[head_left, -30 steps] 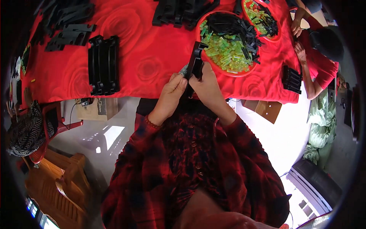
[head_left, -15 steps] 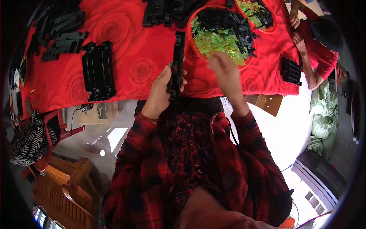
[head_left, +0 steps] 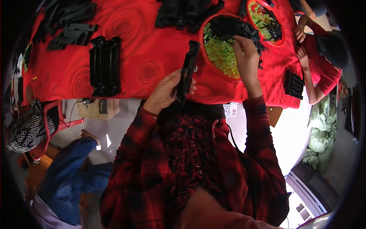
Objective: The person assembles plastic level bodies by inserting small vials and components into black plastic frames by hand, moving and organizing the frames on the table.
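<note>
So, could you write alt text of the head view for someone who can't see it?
A person's left hand holds a long black part while the right hand is over a red basin of small yellow-green and black pieces. More black parts lie on the red tablecloth, and another person's hand is near its right edge.

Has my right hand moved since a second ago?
Yes, your right hand has moved rightward and forward, from near-left of the red basin to over it.
</note>
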Demonstrator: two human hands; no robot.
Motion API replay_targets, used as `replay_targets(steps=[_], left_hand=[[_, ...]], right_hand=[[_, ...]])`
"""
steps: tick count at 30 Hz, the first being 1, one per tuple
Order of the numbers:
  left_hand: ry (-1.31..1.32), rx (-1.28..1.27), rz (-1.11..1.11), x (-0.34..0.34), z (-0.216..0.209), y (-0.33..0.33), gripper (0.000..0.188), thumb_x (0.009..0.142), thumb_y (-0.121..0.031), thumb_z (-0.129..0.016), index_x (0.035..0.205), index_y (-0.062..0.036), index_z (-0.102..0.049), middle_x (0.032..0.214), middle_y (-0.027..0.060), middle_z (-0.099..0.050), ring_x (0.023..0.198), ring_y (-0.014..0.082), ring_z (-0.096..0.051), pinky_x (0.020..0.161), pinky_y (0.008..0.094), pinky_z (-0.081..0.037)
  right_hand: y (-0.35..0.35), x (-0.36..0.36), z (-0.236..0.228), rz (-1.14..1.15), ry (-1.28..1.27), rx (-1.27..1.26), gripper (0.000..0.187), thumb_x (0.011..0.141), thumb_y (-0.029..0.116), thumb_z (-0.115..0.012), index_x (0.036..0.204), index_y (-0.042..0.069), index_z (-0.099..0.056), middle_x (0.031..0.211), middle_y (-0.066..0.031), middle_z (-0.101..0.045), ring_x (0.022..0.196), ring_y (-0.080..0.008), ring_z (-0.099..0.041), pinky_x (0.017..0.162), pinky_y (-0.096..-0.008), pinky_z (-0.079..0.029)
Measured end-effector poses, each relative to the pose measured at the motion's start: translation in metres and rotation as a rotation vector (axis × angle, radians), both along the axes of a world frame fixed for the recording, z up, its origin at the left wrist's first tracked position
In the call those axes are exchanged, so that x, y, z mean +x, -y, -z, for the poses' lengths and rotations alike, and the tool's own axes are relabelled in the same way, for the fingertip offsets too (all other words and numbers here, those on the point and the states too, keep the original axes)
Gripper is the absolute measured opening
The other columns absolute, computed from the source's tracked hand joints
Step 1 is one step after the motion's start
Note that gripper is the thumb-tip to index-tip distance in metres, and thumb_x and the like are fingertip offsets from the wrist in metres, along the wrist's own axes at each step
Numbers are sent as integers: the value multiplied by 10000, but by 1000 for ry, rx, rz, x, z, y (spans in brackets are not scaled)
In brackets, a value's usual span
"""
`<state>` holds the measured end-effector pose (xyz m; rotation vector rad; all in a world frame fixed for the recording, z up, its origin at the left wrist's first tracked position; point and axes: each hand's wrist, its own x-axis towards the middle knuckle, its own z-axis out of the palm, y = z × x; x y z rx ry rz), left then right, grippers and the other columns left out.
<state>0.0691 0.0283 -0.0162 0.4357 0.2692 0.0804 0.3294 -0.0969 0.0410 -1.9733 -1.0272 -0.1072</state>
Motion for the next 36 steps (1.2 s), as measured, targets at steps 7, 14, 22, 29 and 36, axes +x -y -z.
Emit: replay_targets(steps=[7,14,22,29,36], left_hand=[[61,-108,30,-2,6,-2,450,1071,-290,-440,1402,13,-417,1166,189,-632,1050,288,-688,866,354,-612],[25,-103,4,0,4,-1,435,1081,-288,-409,1402,6,-424,1177,199,-634,1047,303,-687,851,347,-610],[48,-108,16,-1,6,0,427,1081,-301,-409,1381,-1,-455,1183,206,-636,1049,305,-681,887,364,-591],[9,-10,43,0,4,-1,512,1076,-377,-402,1433,-10,-405,1171,168,-627,1042,257,-672,878,343,-580],[-40,-30,-15,0,-6,2,447,1082,-340,-412,1384,-14,-465,1118,161,-653,985,246,-680,829,339,-575]], right_hand=[[-43,-1,11,-50,558,-180,136,869,125,-688,1000,89,-687,906,-99,-596,825,-299,-625,725,-405,-511],[-54,2,13,-34,713,-324,124,871,182,-681,876,73,-620,870,-100,-562,809,-299,-611,716,-415,-503],[-50,-7,3,21,512,-144,135,941,141,-639,986,14,-640,895,-121,-634,728,-270,-643,629,-378,-514],[-28,-17,-24,-168,-1093,33,224,1009,205,-588,1089,-3,-601,854,-78,-683,567,-108,-605,497,-207,-419],[-14,-23,-16,-353,-1312,120,235,996,140,-611,1169,-19,-616,933,-76,-675,742,-126,-648,636,-223,-477]])
